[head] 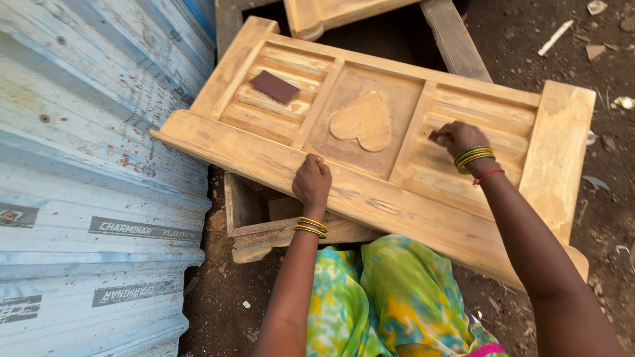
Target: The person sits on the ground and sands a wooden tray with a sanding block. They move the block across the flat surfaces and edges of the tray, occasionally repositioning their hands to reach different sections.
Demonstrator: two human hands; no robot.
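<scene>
We rest our left hand (311, 180), fingers curled, on the near rail of the carved wooden panel (370, 142). Our right hand (458, 137) pinches a small sandpaper piece (434, 137) against the right grooved section. Spare sandpaper sheet (274, 86) lies on the left section.

A pale wooden panel (370, 132) lies flat and slantwise across a rough wooden frame, its long side running from upper left down to lower right. It is unpainted, with a thick border and three recessed sections. The middle section carries a raised heart (364, 121), point towards the near edge; the two outer sections have stepped, ridged mouldings. A small dark brown sheet of sandpaper (274, 86) rests loose in the left section. Another scrap of sandpaper (436, 137), mostly hidden, is pressed into the right section's grooves.
</scene>
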